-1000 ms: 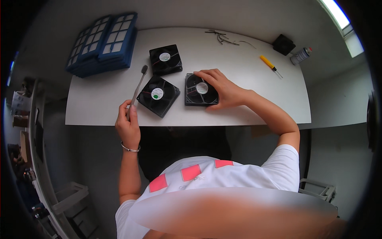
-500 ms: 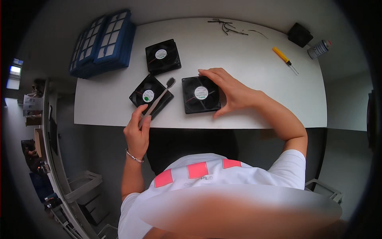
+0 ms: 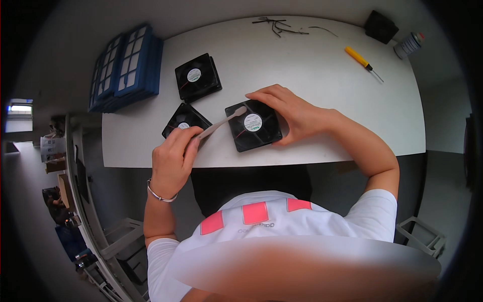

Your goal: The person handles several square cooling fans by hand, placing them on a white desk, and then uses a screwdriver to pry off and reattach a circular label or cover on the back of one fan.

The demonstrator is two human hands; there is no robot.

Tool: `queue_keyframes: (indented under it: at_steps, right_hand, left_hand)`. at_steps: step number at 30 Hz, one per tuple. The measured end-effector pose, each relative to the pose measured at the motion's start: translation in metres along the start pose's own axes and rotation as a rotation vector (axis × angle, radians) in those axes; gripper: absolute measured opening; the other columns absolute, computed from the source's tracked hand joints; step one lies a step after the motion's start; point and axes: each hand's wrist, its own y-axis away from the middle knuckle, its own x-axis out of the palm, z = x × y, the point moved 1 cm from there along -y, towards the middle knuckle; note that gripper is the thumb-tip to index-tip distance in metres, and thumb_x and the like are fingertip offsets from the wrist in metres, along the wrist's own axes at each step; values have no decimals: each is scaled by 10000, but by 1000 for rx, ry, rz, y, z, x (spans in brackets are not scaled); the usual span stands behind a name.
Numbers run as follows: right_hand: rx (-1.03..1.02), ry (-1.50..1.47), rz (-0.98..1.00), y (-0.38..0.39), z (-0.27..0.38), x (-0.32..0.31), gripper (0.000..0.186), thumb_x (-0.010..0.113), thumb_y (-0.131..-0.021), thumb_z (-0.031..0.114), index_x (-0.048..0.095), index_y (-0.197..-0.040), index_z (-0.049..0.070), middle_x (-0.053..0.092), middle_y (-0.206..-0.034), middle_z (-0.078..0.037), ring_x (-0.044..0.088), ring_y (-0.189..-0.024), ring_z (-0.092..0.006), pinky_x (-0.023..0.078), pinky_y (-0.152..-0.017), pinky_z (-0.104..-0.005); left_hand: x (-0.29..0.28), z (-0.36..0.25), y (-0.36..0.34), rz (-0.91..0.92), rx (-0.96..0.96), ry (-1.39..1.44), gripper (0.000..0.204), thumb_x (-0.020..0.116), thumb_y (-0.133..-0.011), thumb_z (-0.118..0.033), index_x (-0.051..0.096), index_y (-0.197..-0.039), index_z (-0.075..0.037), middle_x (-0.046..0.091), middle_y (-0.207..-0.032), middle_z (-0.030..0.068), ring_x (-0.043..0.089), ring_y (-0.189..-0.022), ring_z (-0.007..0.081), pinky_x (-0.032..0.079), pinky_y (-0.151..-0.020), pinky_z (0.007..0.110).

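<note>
A square black cooling fan [image 3: 246, 141] with a round white label lies on the white table in front of me. My right hand [image 3: 296, 111] is closed around its right side, fingers at the far edge and thumb at the near corner. Pinched in my left hand [image 3: 173, 153] is a pale toothbrush [image 3: 220, 124], whose head is over the upper part of this fan; whether the bristles touch it I cannot tell. A second black fan [image 3: 187, 112] is partly covered by my left hand. Beyond that one, a third fan [image 3: 197, 77] lies flat.
Blue frames with white grid panels [image 3: 130, 63] are stacked at the far left. Thin black strips [image 3: 278, 26] lie along the back edge. A yellow-handled screwdriver [image 3: 358, 58] rests at the right, with another black fan [image 3: 381, 26] and a spray can [image 3: 408, 46] at the far corner.
My left hand has brought the toothbrush rightward, from over the second fan to over the fan in my right hand. That fan has turned slightly.
</note>
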Motion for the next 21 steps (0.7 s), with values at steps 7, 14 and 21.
queue_keyframes:
  at_steps: [7,14,21]
  right_hand:
    - [-19,-18,-6,1,-1,-1,937,888,-610,206,421,-1408,55,455,-1373,-180,434,-1303,-368,379,-1108,-445]
    - [40,-82,21,3,-3,-4,698,893,-633,202,509,-1204,80,426,-1384,-183,450,-1288,-377,437,-1067,-432]
    - [59,-31,70,4,-7,-2,686,911,-619,220,530,-1175,92,384,-1443,-180,419,-1331,-382,434,-1086,-444]
  left_hand:
    - [-6,-6,-9,37,104,-74,236,699,-896,-115,734,-1129,-132,623,-732,75,596,-566,233,474,-523,336]
    - [-12,-6,-1,-3,92,-49,236,699,-895,-119,746,-1125,-149,588,-658,63,567,-525,222,453,-492,325]
    - [-11,-15,0,77,69,-127,318,675,-889,-45,728,-1190,-135,576,-677,97,551,-563,236,439,-531,338]
